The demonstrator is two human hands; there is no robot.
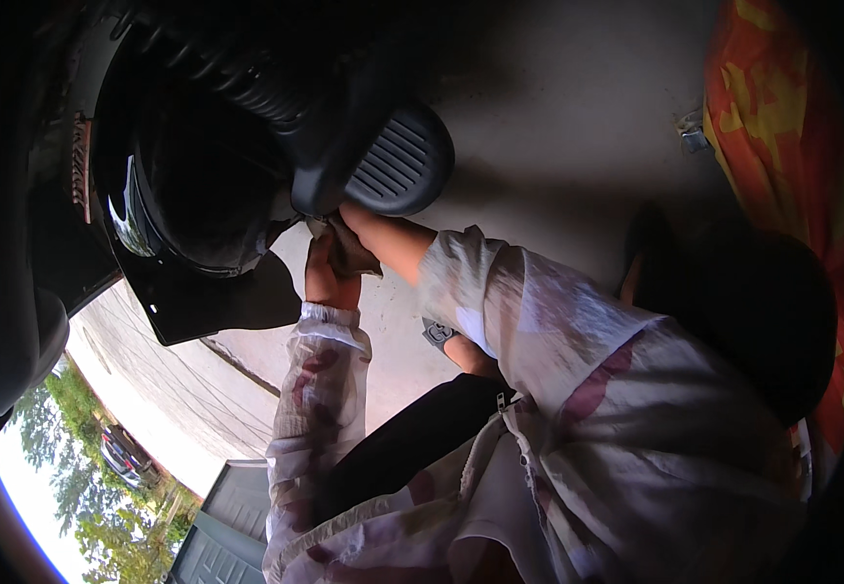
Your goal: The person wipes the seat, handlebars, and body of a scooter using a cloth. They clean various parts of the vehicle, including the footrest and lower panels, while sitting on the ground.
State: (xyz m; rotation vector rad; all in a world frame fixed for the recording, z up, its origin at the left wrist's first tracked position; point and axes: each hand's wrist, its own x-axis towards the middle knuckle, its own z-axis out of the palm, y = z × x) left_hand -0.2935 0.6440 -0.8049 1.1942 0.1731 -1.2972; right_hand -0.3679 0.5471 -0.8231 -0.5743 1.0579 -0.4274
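A grey-brown cloth (356, 254) is bunched below the dark underside of a black motor scooter or motorcycle. My left hand (325, 271) grips it from below, thumb upward. My right hand (365, 228) reaches in from the right against the cloth, its fingers hidden behind a black housing. Just above my right wrist is a rounded black cover (396, 164) with ribbed slots. A coil-spring shock absorber (247, 80) runs down to that housing. To the left of my hands are a glossy black curved fender (130, 212) and a black mudflap (225, 306).
Pale concrete floor (561, 95) lies under the vehicle. A foot in a grey sandal (439, 332) rests below my right forearm. Red-orange and yellow fabric (765, 109) hangs at right. A grey panelled door (221, 511), trees (112, 540) and a parked car (124, 456) appear at lower left.
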